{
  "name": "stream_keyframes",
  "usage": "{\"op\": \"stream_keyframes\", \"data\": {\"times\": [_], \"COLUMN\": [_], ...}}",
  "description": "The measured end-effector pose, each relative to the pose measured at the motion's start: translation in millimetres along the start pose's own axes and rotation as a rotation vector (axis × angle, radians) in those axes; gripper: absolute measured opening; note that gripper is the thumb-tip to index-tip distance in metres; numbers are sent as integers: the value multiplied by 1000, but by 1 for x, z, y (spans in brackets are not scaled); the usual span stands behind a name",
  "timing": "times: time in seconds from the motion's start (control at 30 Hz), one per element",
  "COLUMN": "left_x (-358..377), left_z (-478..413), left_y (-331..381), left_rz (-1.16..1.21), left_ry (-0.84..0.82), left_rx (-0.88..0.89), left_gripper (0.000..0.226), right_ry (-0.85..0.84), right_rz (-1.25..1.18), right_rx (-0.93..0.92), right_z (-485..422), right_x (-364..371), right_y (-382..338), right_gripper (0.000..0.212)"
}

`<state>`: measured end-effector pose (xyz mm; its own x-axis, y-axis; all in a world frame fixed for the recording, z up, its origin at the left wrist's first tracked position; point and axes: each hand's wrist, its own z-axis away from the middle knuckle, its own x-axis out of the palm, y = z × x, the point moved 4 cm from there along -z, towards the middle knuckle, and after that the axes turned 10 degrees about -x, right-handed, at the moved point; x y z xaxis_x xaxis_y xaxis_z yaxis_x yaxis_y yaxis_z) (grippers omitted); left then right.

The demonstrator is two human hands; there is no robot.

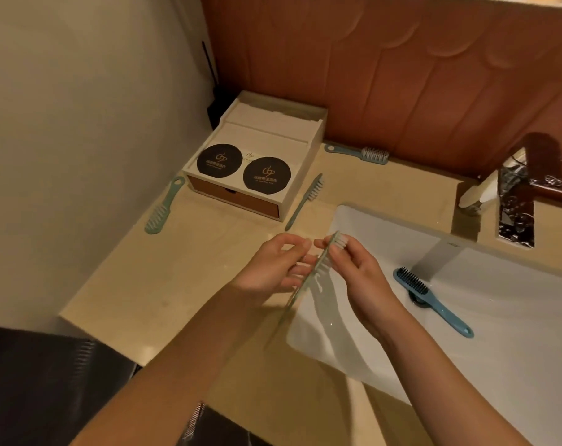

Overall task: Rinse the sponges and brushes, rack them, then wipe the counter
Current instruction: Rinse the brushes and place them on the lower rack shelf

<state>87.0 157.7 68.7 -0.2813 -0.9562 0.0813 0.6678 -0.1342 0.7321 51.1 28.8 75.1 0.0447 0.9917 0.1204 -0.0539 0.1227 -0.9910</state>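
Both hands hold one pale green brush (318, 272) with white bristles over the left rim of the white sink (498, 349). My left hand (273, 268) holds its middle with fingers against the handle. My right hand (353, 268) pinches the bristle end. A blue brush (430, 299) with dark bristles lies in the basin over the drain. Three more green brushes lie on the counter: one at the left (163, 206), one beside the box (305, 199), one by the back wall (360, 152).
A white organiser box (305, 162) with two black round coasters stands at the back left of the beige counter (176, 284). The chrome faucet (498, 194) rises behind the sink. A wall closes the left side; red-brown panelling runs along the back.
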Motion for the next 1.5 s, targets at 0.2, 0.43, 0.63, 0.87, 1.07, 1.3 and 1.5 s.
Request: {"op": "stream_keyframes", "data": {"times": [0.2, 0.43, 0.63, 0.87, 1.07, 1.3, 1.5], "left_x": [-14, 13, 22, 22, 42, 94, 157], "left_z": [-53, -97, -112, -99, -58, -6, 18], "left_y": [33, 51, 52, 44, 20, -4, -19], "left_rz": [-826, -1469, -1508, -1336, -631, -217, -201], "left_ry": [480, 651, 730, 659, 202, -86, -138], "left_rx": [278, 359, 320, 235, 228, 106, 138], "left_gripper": [27, 33, 28, 20, 33, 8, 12], "right_ry": [281, 415, 437, 437, 460, 651, 714], "right_rz": [76, 165, 201, 198, 181, 203, 122], "right_rx": [27, 57, 66, 42, 29, 12, 31], "right_z": [-7, -4, 6, 17, 38, 76, 113], "right_x": [-48, -85, -96, -104, -119, -152, -200], "right_y": [5, 10, 14, 12, 12, 18, 14], "right_gripper": [11, 16, 21, 18, 16, 21, 24]}}
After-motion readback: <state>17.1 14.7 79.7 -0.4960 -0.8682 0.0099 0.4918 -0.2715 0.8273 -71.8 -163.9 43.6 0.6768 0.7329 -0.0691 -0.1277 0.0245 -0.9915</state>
